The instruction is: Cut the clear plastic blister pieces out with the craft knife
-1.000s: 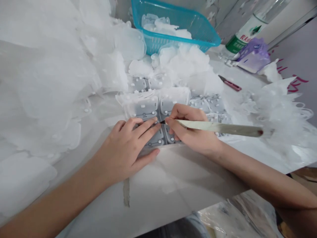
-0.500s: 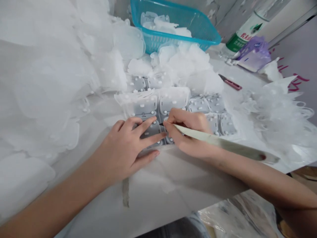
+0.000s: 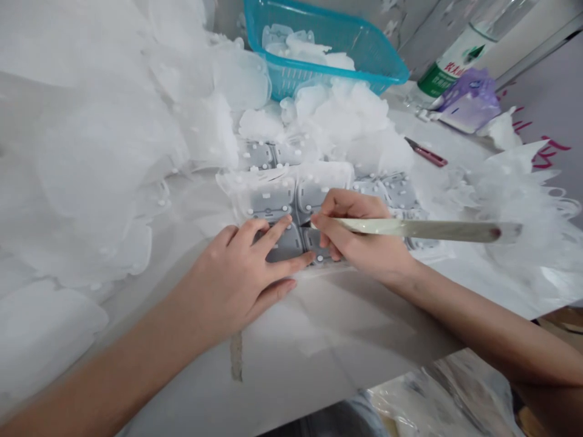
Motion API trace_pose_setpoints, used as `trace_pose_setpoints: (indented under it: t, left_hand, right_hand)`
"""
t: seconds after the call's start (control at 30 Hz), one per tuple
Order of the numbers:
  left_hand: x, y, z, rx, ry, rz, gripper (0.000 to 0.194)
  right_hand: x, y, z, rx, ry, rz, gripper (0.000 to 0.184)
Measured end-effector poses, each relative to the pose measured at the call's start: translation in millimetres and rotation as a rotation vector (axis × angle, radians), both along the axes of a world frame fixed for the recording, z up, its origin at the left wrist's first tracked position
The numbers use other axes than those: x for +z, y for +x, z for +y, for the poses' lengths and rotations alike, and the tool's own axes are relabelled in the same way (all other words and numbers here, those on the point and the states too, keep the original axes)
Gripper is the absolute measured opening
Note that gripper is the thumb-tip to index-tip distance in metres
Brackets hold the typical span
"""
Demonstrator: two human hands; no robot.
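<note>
A sheet of grey moulded rubber pads (image 3: 273, 203) with small white studs lies on the white table (image 3: 319, 340). My left hand (image 3: 246, 273) rests flat on its near part, fingers spread and pressing it down. My right hand (image 3: 359, 233) is closed in a pen-like grip on a long pale-handled knife (image 3: 428, 229). The knife's dark tip touches the sheet between two pads, just beyond my left fingertips, and the handle points off to the right.
Heaps of thin white trimmings (image 3: 104, 139) cover the left and far side of the table. A turquoise basket (image 3: 328, 42) with cut pieces stands at the back. A green-labelled bottle (image 3: 450, 67), a purple packet (image 3: 471, 100) and a red-handled tool (image 3: 426, 152) lie at the right.
The knife handle dipped down to the right, then swung back up to nearly level. My left fingers slid slightly along the sheet and the view shifted a little.
</note>
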State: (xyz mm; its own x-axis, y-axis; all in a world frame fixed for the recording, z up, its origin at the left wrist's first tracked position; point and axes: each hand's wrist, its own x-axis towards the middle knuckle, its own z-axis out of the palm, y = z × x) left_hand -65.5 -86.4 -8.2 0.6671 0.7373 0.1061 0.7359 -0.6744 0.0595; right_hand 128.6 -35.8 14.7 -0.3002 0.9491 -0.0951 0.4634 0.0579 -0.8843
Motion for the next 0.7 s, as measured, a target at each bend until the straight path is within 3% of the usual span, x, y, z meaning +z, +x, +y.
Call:
trace_pose_setpoints:
  t: [0.23,0.5,0.7]
  left_hand:
    - [0.0,1.6,0.0,0.002,0.028,-0.016,0.039]
    - [2.3,0.7,0.4,0.037,-0.007,-0.029,0.038]
    - [3.1,2.1,0.5,0.195,-0.036,-0.063,0.068]
  right_hand:
    - [-9.0,-1.9,3.1,-0.029,0.022,0.151,0.023]
    - [-5.4,-3.2,5.3,0.027,0.143,-0.045,0.020]
    - [1.3,2.5,-5.9,0.210,0.278,-0.095,0.022]
